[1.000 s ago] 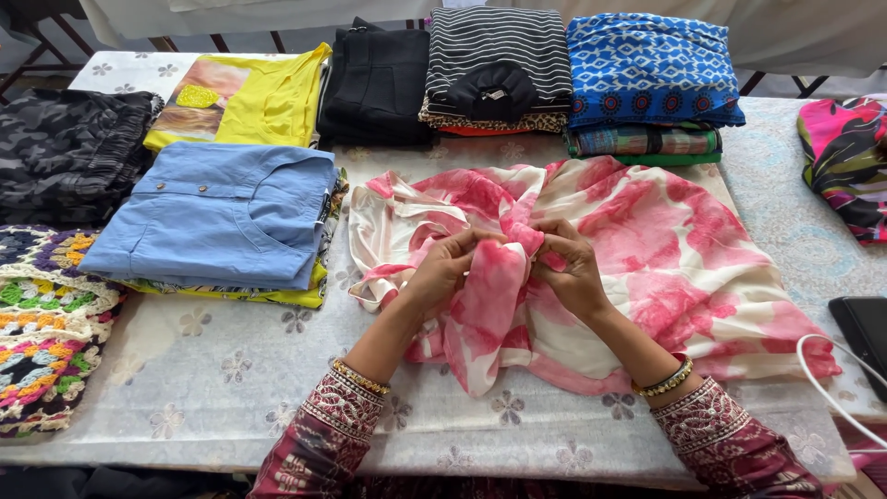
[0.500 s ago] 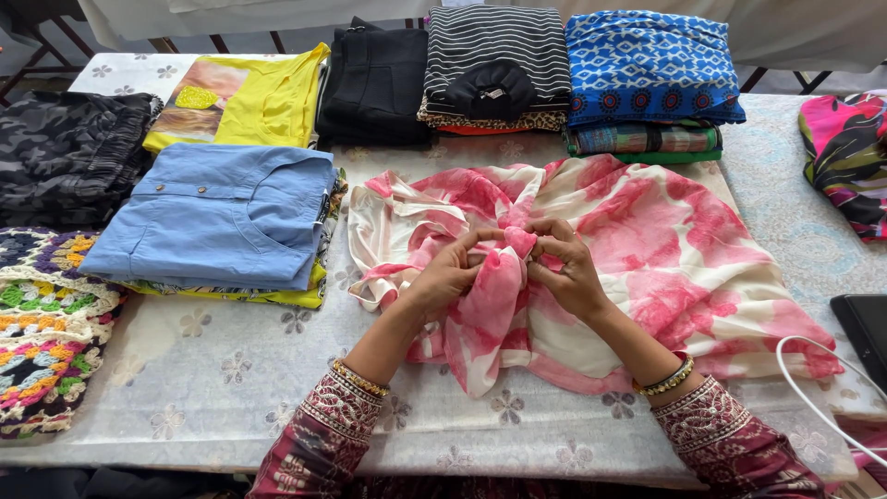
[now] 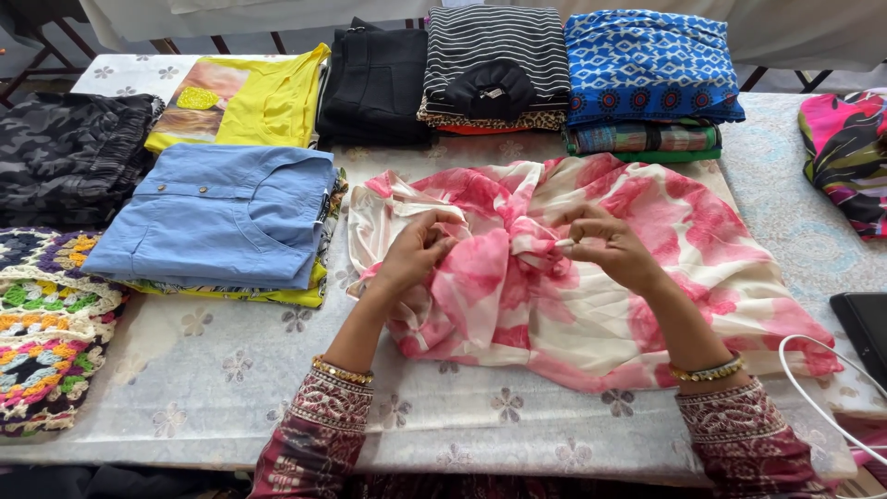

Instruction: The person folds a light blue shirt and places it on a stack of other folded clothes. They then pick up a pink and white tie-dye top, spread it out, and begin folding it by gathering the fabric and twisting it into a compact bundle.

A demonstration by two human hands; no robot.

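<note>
Head view. Both my forearms come up from the bottom edge, sleeves patterned maroon, a gold bangle at each wrist, and they converge toward the middle of the surface (image 3: 231, 388), which has a pale cloth with small flower prints.

My left hand (image 3: 413, 254) sits with the wrist slightly bent, fingers curled inward and clenched on a bunched fold of the pink-and-cream garment (image 3: 647, 268). The thumb lies on top of the fold.

My right hand (image 3: 610, 248) is turned palm-down, with the thumb and forefinger pinching a narrow pale edge of the same garment; the other fingers are curled loosely above the fabric. The two hands are near each other, apart, with a gathered knot of cloth between them.

The garment lies at the centre of the surface, spread out to the right and crumpled under my hands.

Around it: a folded blue shirt (image 3: 217, 212) just to the left, lying on a yellow item. A crocheted multicolour piece (image 3: 42, 323) at the far left edge. A dark camouflage garment (image 3: 69, 152) behind that. Along the back: a yellow top (image 3: 268, 102), a black folded piece (image 3: 374, 83), a striped stack (image 3: 494, 55), a blue patterned stack (image 3: 647, 65). At the right edge lie a bright pink patterned cloth (image 3: 845, 152), a dark flat device (image 3: 864, 319) and a white cable (image 3: 813, 397).
</note>
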